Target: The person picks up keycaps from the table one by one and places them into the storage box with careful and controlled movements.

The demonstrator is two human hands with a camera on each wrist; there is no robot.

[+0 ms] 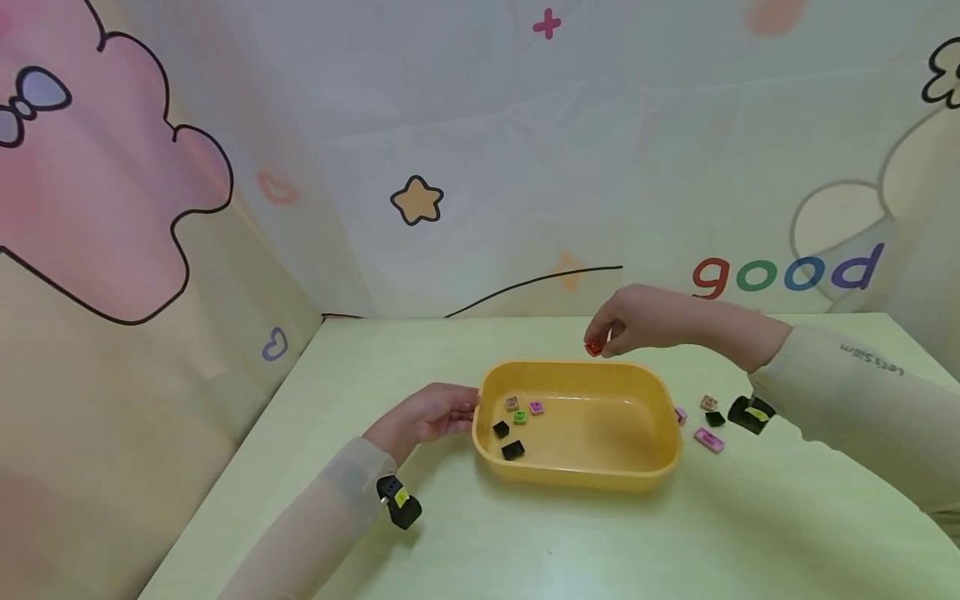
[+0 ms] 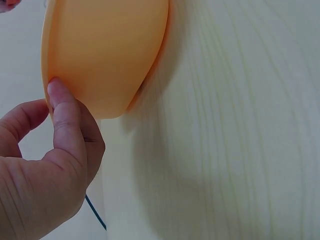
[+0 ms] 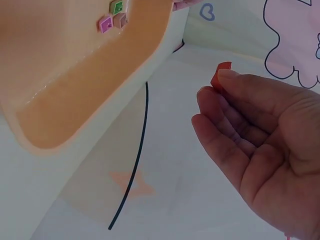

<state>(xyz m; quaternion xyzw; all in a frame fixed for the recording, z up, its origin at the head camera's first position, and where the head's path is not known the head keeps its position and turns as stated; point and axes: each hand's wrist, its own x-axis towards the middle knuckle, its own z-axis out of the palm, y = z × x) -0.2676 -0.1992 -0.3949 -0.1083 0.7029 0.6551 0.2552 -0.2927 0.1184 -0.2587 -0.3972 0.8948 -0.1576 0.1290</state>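
Observation:
A yellow plastic tub (image 1: 577,478) stands on the table. My left hand (image 1: 431,412) holds its left end, with a fingertip pressed on the outer wall near the rim in the left wrist view. Above the far rim, my right hand (image 1: 645,318) pinches a small red block (image 1: 593,347) between thumb and fingers; the block's underside is hard to make out. Inside the tub, toward its left end, lie a green block (image 1: 520,417), a pink block (image 1: 536,407), a tan block (image 1: 512,403) and two black blocks (image 1: 513,450).
Right of the tub lie a longer pink block (image 1: 709,440), a black block (image 1: 715,418) and a tan block (image 1: 708,402). Another pink block (image 1: 681,416) is partly hidden by the tub's right rim. A printed cloth (image 1: 480,150) hangs behind the pale table (image 1: 480,542).

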